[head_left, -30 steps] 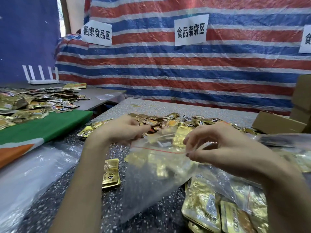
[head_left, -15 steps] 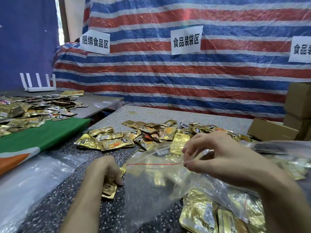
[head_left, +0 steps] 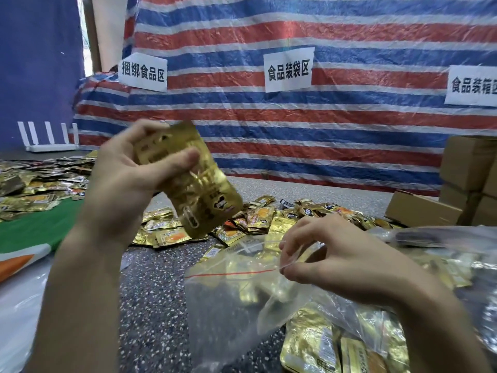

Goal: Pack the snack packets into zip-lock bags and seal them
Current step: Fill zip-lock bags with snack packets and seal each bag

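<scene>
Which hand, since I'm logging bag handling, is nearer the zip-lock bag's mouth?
Right. The right hand pinches the zip-lock bag at its mouth; the left hand is above and left of it, holding snack packets.

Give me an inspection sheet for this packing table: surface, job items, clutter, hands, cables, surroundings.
Surface: dark speckled tabletop, partly covered by packets.
Job's things: gold snack packets raised in the air; clear zip-lock bag with a red line, mouth appears open; loose packet pile behind it.
Clutter: cardboard boxes at right; filled bags at lower right.
Hands: left hand grips the gold snack packets; right hand pinches the bag's rim.
Cables: nothing seen.
Surroundings: striped tarp with paper signs; white antenna device at left.
</scene>
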`<state>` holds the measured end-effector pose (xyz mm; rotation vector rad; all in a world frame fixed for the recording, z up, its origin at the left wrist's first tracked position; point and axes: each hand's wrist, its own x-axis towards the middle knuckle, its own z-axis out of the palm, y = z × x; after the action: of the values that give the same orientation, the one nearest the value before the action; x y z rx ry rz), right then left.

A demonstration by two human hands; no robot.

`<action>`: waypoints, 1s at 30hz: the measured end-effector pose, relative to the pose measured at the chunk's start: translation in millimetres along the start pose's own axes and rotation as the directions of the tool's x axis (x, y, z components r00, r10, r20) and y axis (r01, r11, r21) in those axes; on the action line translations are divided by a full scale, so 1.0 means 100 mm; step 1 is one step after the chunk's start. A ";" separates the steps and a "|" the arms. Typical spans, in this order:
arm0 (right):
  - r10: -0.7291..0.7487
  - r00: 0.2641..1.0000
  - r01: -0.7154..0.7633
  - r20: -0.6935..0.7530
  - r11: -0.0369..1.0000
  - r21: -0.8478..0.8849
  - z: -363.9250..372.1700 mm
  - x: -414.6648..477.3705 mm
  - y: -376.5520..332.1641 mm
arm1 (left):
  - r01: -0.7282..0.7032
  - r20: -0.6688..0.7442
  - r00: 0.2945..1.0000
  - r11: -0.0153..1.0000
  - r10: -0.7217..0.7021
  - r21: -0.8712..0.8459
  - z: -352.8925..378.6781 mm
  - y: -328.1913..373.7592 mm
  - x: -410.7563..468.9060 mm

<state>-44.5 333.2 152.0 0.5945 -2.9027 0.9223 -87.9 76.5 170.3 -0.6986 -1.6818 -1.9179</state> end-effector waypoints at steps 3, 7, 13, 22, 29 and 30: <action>-0.020 1.000 0.020 -0.004 1.000 -0.012 0.01 0.00 -0.01 | -0.098 0.023 0.995 0.994 0.100 -0.045 0.21 0.21 -0.11; -0.086 0.996 0.086 -0.031 0.996 0.009 0.00 -0.03 -0.02 | -0.101 0.093 0.992 0.963 0.080 0.249 0.43 0.23 -0.18; -0.124 0.988 0.131 -0.088 0.989 0.075 -0.05 -0.04 0.00 | -0.068 0.283 0.958 0.938 -0.033 0.340 0.52 0.11 -0.16; -0.211 0.960 0.230 -0.186 0.969 0.091 -0.09 -0.03 0.01 | -0.139 0.528 0.834 0.868 -0.157 0.477 0.52 -0.04 -0.12; -0.178 0.976 0.188 -0.124 0.979 0.073 -0.09 -0.04 0.01 | 0.115 0.122 0.969 0.831 -0.213 0.544 0.32 -0.68 0.14; -0.173 0.979 0.181 -0.109 0.981 0.070 -0.10 -0.05 0.01 | 0.165 0.091 0.958 0.786 -0.271 0.596 0.29 -0.85 0.17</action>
<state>-41.4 341.4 159.3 0.7726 -2.6820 1.0155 -155.0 115.1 122.2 -0.4385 -2.3967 -1.3574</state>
